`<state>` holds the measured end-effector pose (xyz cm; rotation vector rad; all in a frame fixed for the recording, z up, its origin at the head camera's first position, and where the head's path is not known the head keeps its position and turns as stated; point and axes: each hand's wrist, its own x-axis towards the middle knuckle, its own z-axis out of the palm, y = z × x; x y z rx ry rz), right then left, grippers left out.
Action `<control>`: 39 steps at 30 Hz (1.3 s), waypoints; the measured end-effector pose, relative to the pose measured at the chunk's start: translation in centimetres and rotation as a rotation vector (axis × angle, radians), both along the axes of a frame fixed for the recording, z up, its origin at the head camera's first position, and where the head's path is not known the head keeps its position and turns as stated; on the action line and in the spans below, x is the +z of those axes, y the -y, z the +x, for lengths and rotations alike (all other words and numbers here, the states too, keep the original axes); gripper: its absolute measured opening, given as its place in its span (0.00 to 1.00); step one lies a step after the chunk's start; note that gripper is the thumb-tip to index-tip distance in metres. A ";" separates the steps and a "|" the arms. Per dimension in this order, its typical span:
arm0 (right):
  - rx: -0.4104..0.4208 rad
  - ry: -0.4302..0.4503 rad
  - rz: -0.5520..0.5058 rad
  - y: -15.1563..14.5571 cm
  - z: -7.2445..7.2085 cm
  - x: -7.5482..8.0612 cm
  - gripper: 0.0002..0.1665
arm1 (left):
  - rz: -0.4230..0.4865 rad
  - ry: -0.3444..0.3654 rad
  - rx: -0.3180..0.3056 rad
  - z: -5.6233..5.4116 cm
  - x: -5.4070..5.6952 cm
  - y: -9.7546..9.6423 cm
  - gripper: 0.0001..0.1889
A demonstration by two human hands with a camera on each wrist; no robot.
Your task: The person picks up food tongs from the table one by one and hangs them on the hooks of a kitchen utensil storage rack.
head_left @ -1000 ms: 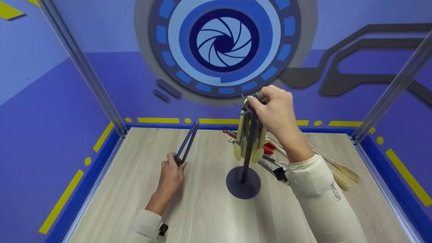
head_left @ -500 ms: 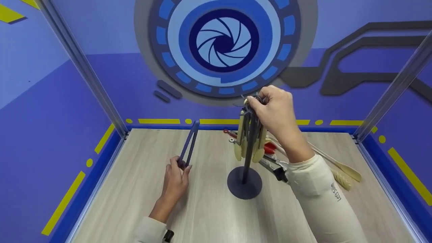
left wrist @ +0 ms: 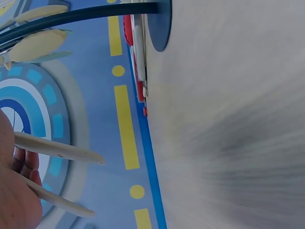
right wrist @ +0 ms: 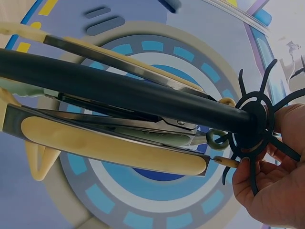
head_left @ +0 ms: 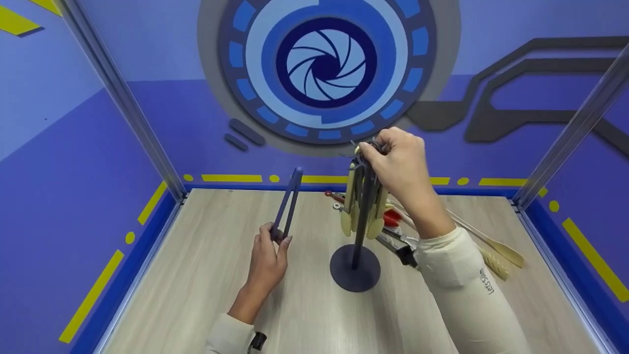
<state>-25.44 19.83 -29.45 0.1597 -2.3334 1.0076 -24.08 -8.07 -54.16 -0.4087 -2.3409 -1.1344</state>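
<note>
Black round-based stand [head_left: 362, 223], hooked crown [right wrist: 257, 121] pinched by my right hand [head_left: 403, 160]; left of it, my left hand [head_left: 268, 260] grips dark-blue V-shaped tongs [head_left: 285, 201], whose bump might topple it.

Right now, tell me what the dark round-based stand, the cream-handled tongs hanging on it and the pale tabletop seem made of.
Dark round-based stand: likely coated metal, possibly plastic; smooth, evenly dark, soft sheen.
Cream-handled tongs: metal arms, shiny grey; smooth panels, probably plastic or silicone.
Pale tabletop: wood or laminate, by its grain; satin.
</note>
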 end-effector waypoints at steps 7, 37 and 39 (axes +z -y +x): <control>-0.001 -0.014 0.007 0.0 -0.1 0.0 0.21 | 0.036 -0.002 -0.027 0.0 1.4 -0.9 0.20; -0.001 -0.012 -0.007 0.0 -0.1 -0.1 0.21 | -0.021 -0.037 -0.072 0.0 5.5 -4.0 0.20; -0.003 -0.009 -0.006 0.0 -0.1 -0.1 0.21 | -0.029 -0.052 -0.072 0.0 5.6 -4.1 0.20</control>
